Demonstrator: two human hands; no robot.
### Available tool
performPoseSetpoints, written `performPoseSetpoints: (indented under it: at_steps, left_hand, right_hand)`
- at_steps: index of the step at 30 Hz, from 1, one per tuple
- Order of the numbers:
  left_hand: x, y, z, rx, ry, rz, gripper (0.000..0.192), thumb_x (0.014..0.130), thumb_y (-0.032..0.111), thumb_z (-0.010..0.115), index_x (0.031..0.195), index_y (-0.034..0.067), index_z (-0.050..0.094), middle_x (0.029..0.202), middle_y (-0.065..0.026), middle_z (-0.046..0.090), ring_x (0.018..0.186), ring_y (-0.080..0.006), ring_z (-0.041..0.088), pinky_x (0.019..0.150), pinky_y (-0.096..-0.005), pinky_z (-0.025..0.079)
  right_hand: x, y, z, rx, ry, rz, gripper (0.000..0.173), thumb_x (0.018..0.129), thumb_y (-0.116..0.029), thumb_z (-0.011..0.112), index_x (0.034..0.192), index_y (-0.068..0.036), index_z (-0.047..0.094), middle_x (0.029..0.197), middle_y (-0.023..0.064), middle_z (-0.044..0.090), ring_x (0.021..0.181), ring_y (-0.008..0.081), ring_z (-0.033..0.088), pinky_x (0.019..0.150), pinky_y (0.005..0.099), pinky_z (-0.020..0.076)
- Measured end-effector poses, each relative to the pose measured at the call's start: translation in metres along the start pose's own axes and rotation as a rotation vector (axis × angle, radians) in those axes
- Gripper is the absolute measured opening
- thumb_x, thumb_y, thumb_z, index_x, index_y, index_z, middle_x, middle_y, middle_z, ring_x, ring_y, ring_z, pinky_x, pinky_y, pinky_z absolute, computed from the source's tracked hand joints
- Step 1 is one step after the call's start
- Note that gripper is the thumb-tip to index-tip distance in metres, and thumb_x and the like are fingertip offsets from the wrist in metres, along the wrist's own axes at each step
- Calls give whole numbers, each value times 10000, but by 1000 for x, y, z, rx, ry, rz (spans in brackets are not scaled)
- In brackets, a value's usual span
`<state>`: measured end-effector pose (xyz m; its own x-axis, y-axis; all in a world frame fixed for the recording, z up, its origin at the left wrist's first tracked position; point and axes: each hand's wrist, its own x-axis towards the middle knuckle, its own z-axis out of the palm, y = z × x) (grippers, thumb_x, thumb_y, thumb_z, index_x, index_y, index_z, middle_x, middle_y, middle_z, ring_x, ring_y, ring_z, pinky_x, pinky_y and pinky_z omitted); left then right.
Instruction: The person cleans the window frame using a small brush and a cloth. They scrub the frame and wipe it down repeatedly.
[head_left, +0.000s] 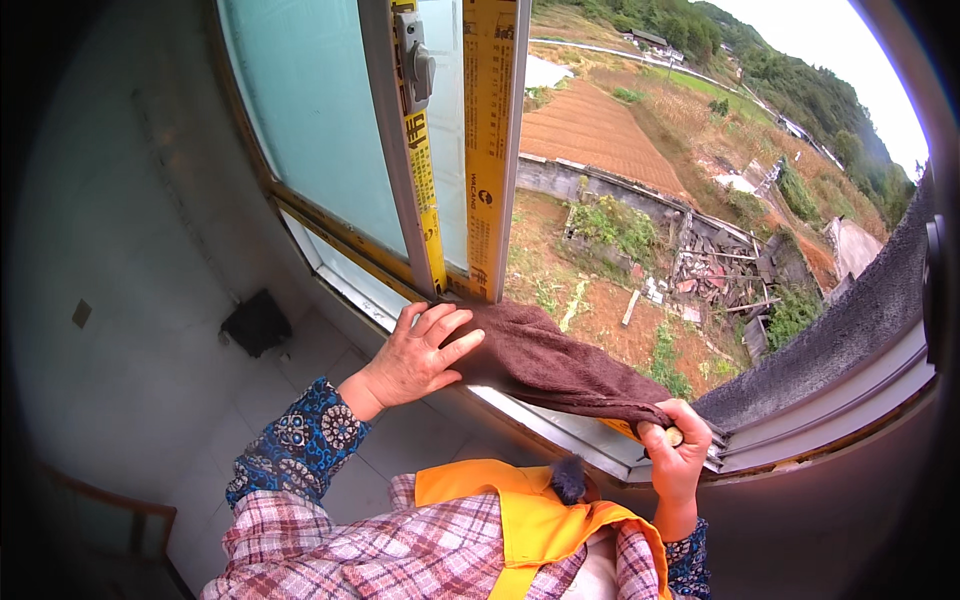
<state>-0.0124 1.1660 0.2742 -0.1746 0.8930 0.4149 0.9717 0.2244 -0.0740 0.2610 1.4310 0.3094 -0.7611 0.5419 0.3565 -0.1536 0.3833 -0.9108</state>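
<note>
A dark brown cloth (570, 364) stretches along the window sill between my two hands. My left hand (420, 356) is at the cloth's left end by the sash, palm down with fingers apart; its fingertips overlap the cloth, and their contact is partly hidden. At the other end, my right hand (679, 450) pinches the bunched cloth between thumb and fingers. A small object with a rounded tan end (674, 436) pokes out of the same grip; most of it is hidden. Beneath the cloth runs the white window sill track (544, 420).
Sliding sashes with yellow printed film (486, 150) and a grey latch (418, 64) stand at left. The opening beside them looks down on a yard with rubble (712, 270). A rough grey wall edge (832, 337) bounds it at right. A black object (256, 322) lies low at left.
</note>
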Motion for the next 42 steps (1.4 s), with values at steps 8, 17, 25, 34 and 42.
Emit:
performPoseSetpoints:
  at_steps: [8,17,25,34,42]
  left_hand:
    - [-2,44,37,-90,478,-217,424,801,91,762,1205,66,635,1221,-118,609,1136,-294,588,973,-422,469]
    - [0,32,80,-656,438,-959,427,889,222,771,1189,11,554,982,-105,637,850,-228,634,734,-354,532]
    - [9,21,48,-1011,784,-1183,122,1028,73,576,1084,6,661,712,15,606,603,-43,524,562,-222,459]
    - [30,14,20,-10,490,-252,504,805,107,762,1254,47,542,1119,-132,640,1055,-351,605,948,-430,485]
    - [29,-7,9,154,141,-134,362,758,208,771,1049,50,626,993,-86,628,951,-269,612,853,-387,463]
  right_hand:
    - [-1,-1,-16,168,119,-70,99,873,-11,705,942,18,641,842,-7,584,734,63,503,650,222,392]
    - [-4,0,-14,114,83,-94,93,850,11,713,910,21,642,827,4,588,749,79,521,673,236,409]
    - [-7,9,-13,94,68,-91,92,848,9,703,913,17,639,808,4,582,724,80,514,653,242,405]
    - [-12,19,-11,77,74,-107,102,818,15,719,887,12,645,745,2,560,673,84,493,599,250,384]
    - [-14,21,-10,45,31,-64,111,808,19,724,878,13,638,725,8,563,648,85,500,586,249,391]
